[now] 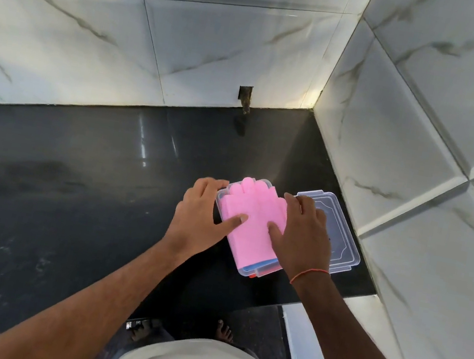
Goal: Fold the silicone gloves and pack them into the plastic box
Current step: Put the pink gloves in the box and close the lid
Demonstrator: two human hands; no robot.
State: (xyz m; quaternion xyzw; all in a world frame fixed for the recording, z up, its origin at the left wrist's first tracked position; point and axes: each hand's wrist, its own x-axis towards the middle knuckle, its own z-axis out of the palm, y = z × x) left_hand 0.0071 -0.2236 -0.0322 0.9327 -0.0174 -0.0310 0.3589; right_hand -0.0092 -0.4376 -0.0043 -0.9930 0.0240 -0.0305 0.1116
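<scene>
A pink silicone glove [255,214] lies flat on top of a clear plastic box [241,270] on the black counter, its fingers pointing to the far rim. Blue and orange edges show under it at the box's near end. My left hand [204,214] rests on the box's left side, thumb pressing on the glove. On the right side lies my right hand [301,238], its thumb also on the glove and its fingers spread over the box's right rim.
The clear lid [341,242] lies flat just right of the box, close to the tiled side wall [424,149]. The black counter [70,181] stretches away to the left. A small spout [245,100] sticks out of the back wall.
</scene>
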